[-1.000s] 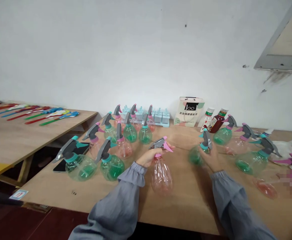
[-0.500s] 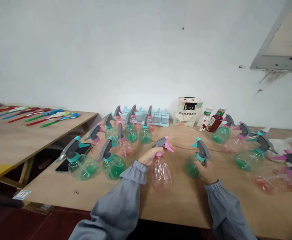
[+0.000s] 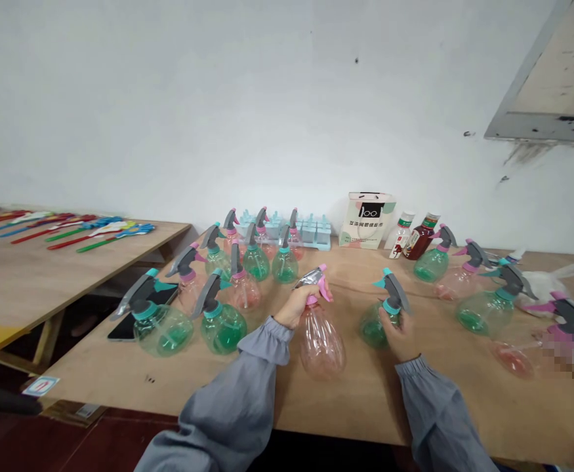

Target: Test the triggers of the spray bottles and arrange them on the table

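Observation:
In the head view, my left hand (image 3: 299,305) is closed round the neck and trigger of a pink spray bottle (image 3: 322,344) with a grey and pink head. The bottle tilts a little, its base toward the table's front. My right hand (image 3: 399,334) grips a green spray bottle (image 3: 374,326) with a grey and teal head, at the neck and side. Left of my hands stand several more spray bottles, among them a green one (image 3: 224,328) and a large pale-green one (image 3: 163,330). To the right is another group, including a green spray bottle (image 3: 486,309).
A paper gift bag (image 3: 367,226), a white-labelled bottle (image 3: 401,235) and a dark red bottle (image 3: 420,237) stand by the wall. Light-blue moulds (image 3: 316,233) sit behind the left group. A phone (image 3: 122,328) lies near the left edge. Colourful hand-shaped sticks (image 3: 75,229) cover part of another table.
My left hand has swung the pink bottle's base slightly rightward and its trigger is closer to the neck. My right hand keeps its grip on the green bottle. The view has shifted a little.

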`<state>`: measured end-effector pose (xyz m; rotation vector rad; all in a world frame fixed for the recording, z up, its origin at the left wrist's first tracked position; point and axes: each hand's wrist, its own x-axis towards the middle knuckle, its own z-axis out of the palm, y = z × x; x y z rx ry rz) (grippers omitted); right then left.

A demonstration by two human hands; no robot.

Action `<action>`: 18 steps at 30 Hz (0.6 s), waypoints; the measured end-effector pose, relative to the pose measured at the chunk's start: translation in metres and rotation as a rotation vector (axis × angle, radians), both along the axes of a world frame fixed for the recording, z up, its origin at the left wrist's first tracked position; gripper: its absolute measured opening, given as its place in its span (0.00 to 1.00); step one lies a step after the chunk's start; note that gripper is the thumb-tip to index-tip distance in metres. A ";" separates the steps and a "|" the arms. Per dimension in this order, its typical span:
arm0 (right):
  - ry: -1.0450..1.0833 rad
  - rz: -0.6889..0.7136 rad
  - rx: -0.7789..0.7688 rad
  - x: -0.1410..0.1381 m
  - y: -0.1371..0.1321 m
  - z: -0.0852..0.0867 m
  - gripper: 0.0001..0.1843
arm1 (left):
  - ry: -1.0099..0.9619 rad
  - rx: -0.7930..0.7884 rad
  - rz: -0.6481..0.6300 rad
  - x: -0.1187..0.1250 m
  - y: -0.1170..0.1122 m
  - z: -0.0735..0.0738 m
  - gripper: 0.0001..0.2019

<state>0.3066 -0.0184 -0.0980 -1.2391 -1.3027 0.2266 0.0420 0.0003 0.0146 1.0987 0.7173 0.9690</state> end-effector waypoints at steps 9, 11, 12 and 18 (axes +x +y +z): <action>-0.012 -0.005 0.001 -0.004 -0.005 0.011 0.23 | 0.032 0.076 -0.049 -0.002 -0.004 0.003 0.15; -0.007 -0.012 -0.017 -0.003 -0.006 0.011 0.23 | 0.009 0.006 -0.023 -0.002 -0.004 0.003 0.14; -0.005 -0.010 -0.027 -0.003 -0.006 0.011 0.23 | -0.002 -0.034 -0.002 -0.001 -0.004 0.003 0.13; 0.012 0.003 -0.052 -0.001 -0.004 0.009 0.25 | -0.002 0.049 0.035 -0.002 -0.006 0.004 0.15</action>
